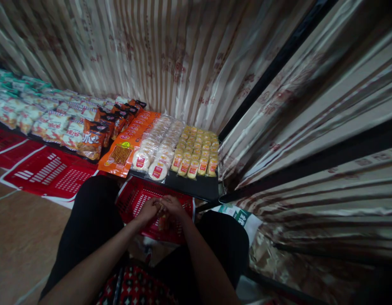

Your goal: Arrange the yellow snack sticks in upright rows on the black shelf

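Note:
My left hand (149, 209) and my right hand (172, 206) meet over a red plastic basket (137, 199) between my knees. Both hands are closed, fingers together around a small packet (164, 220) that I cannot make out clearly. Just beyond the hands a low black shelf (196, 186) carries rows of snack packs: yellow packets (198, 153) at the right, round white cakes in clear wrap (158, 148) beside them, and orange packets (126, 150) to their left.
More snack bags (56, 123), white, orange and green, run along the shelf to the far left. Red baskets (46, 171) lie on the floor at left. Striped shiny curtains (189, 55) hang behind and to the right, with black bars (278, 59) across them.

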Tool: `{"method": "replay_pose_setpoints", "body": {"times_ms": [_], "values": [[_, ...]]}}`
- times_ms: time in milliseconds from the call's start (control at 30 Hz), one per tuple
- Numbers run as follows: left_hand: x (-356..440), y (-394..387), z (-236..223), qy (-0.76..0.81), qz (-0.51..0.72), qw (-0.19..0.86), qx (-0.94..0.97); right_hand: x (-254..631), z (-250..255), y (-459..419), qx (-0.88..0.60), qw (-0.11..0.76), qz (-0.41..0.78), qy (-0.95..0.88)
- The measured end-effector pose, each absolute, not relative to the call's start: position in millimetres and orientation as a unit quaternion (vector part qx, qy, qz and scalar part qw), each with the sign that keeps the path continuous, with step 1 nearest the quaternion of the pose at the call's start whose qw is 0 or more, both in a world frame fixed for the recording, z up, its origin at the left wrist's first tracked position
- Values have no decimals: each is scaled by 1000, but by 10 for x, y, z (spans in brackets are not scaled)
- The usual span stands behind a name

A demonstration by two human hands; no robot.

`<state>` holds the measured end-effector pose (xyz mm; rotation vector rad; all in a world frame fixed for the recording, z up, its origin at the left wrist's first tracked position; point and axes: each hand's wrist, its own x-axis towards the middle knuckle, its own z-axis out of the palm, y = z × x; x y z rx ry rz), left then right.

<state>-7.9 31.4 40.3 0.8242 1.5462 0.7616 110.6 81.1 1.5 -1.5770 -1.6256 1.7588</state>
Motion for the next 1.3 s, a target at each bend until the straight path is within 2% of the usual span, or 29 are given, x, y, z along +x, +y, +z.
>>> {"method": "replay_pose_setpoints", "body": {"times_ms": [367, 500, 667, 933, 1133, 1300], "values": [[-230, 321, 553, 719, 122, 393, 560, 1059, 215, 829, -550, 128, 590, -577], [-227, 268, 714, 732, 67, 353, 579, 1072, 181, 806, -530, 183, 608, -562], [-243, 210, 836, 710, 105, 372, 589, 1113, 239, 775, -500, 220, 625, -557], [-301, 146, 822, 662, 251, 421, 567, 1252, 660, 739, -458, 246, 668, -533], [-333, 132, 874, 675, 298, 417, 531, 1306, 828, 724, -411, 266, 697, -524], [-440, 128, 936, 650, 292, 396, 578, 1238, 882, 657, -368, 303, 731, -487]]}}
